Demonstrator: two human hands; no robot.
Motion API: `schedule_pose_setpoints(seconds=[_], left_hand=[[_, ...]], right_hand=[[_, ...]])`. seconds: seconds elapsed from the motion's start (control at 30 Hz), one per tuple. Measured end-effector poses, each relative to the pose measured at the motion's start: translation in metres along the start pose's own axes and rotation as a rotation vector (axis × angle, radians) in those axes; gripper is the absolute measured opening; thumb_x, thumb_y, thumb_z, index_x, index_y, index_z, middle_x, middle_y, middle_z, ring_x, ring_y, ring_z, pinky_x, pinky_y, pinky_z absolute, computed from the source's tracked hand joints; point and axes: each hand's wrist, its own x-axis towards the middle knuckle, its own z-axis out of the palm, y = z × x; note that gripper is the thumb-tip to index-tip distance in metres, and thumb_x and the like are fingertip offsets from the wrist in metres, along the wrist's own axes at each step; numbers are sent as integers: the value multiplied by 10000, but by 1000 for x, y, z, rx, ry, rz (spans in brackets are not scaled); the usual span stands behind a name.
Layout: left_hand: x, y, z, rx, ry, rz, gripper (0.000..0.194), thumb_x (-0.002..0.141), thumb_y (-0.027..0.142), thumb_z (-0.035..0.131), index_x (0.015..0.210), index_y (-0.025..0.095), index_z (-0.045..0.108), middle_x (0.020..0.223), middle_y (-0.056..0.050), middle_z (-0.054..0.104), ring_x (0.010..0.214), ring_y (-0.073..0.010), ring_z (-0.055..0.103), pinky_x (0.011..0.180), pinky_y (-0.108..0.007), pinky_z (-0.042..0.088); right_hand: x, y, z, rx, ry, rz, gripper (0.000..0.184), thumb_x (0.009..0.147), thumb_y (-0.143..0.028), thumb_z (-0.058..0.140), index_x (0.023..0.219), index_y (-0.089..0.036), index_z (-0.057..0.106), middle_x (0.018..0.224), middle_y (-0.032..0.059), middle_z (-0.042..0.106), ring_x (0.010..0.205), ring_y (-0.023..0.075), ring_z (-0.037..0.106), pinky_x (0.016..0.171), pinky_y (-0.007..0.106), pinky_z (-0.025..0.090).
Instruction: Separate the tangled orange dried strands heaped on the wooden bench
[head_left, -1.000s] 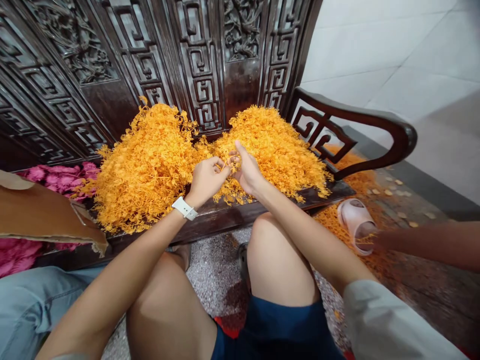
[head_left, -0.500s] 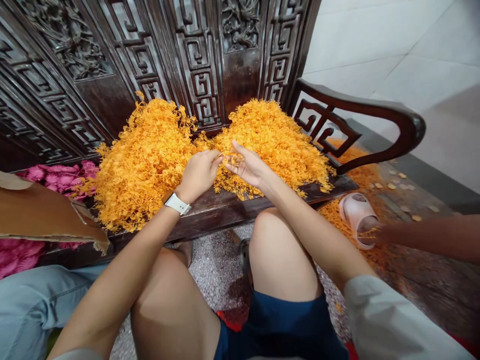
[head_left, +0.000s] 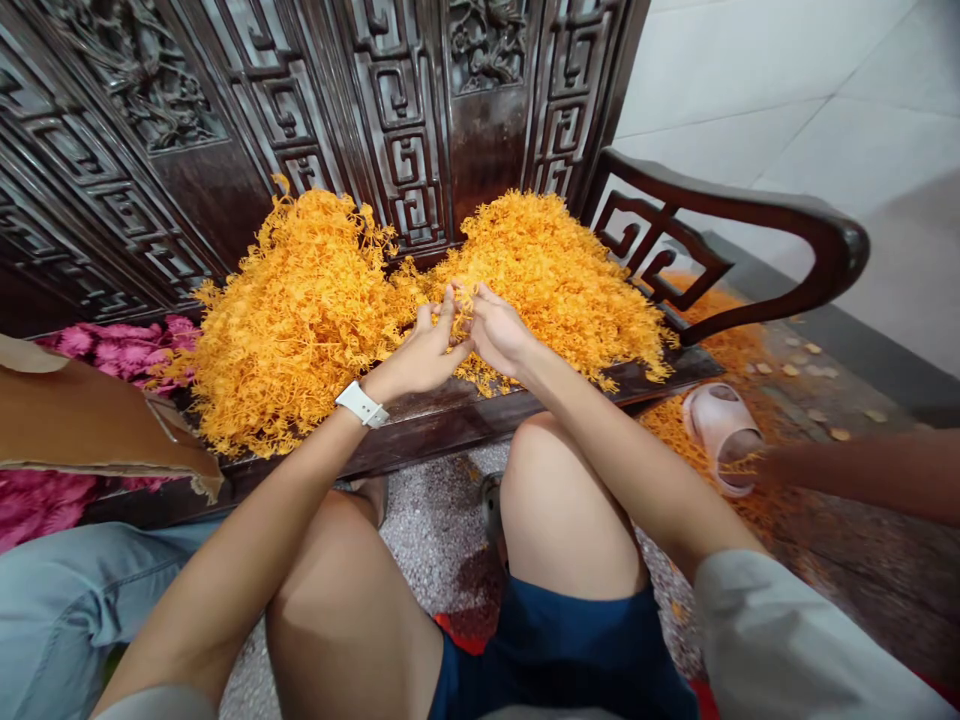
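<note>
Two heaps of thin orange plastic sprigs lie on a dark carved wooden bench (head_left: 450, 425): a left heap (head_left: 292, 315) and a right heap (head_left: 559, 280). My left hand (head_left: 424, 350), with a white watch at the wrist, and my right hand (head_left: 499, 330) meet between the heaps. Both pinch the same small orange sprig (head_left: 459, 300), fingertips touching. My bare knees are below, in front of the bench.
A brown cardboard sheet (head_left: 90, 420) lies over pink flowers (head_left: 112, 345) at the left. Another person's jeans-clad leg (head_left: 45, 610) is at the lower left. A pink slipper (head_left: 720, 425) and another person's arm (head_left: 862, 470) are on the right, among spilled orange sprigs.
My right hand has closed from an open palm onto the sprig, and my left hand has risen so its fingers meet it. The view shifted slightly.
</note>
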Motion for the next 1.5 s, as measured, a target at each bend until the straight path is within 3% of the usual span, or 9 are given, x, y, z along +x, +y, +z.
schedule_pose_setpoints(seconds=[0.23,0.43,0.57,0.73,0.9,1.1,1.3,1.4,1.5], left_hand=[[2,10,-4,74,65,82,584,1101,579,478,1473,164,651,1282,-185,698,1257,-348,639,1138,-486,467],[7,2,-7,77,24,70,455,1106,381,512,693,212,600,630,-17,583,590,-177,472,657,-318,342],[10,1,-4,-53,-78,7,384,1067,330,586,718,196,673,654,-16,628,589,-163,475,639,-302,344],[9,10,0,-401,30,-22,352,987,529,760,912,186,735,777,-48,692,581,-132,529,572,-285,394],[6,17,-5,-456,-51,-65,556,953,730,718,767,206,743,460,47,423,415,-84,273,493,-280,189],[3,32,-10,-358,-91,-31,451,984,541,755,706,190,694,452,92,332,441,-78,254,517,-281,169],[-20,45,-32,-313,-90,17,381,982,490,765,750,187,743,467,80,385,442,-79,285,510,-280,210],[-30,30,-47,-328,77,-54,420,997,570,736,797,201,755,446,64,435,412,-93,360,489,-275,241],[-34,7,-58,-349,272,-114,412,1041,522,695,792,196,732,460,41,519,432,-109,451,535,-276,372]], right_hand=[[7,2,-6,-19,136,32,370,905,-481,755,1052,-291,473,868,-22,524,639,129,437,593,302,330],[5,-11,-15,10,147,26,381,851,-546,715,1007,-277,494,765,-35,472,560,111,248,556,318,184],[5,-8,-16,-32,133,-3,584,895,-853,565,1009,-282,528,790,-9,479,596,134,316,601,336,284],[8,2,-15,-146,167,-108,512,947,-752,652,876,-268,498,806,11,472,650,155,387,611,344,332],[14,6,-19,-213,211,-193,653,924,-843,655,775,-260,402,715,-13,378,635,147,357,569,312,333],[37,5,-28,-182,290,-192,666,910,-877,643,793,-270,393,639,-50,302,538,128,298,465,272,273],[43,9,-74,-53,532,-94,604,996,-677,674,782,-275,278,600,-94,221,485,98,169,432,232,183],[20,10,-85,-158,333,58,495,973,-524,739,753,-262,381,571,-102,247,479,86,167,424,216,146],[-5,-5,-81,-363,-192,168,431,897,-496,841,742,-208,560,574,-76,375,486,64,247,430,201,187]])
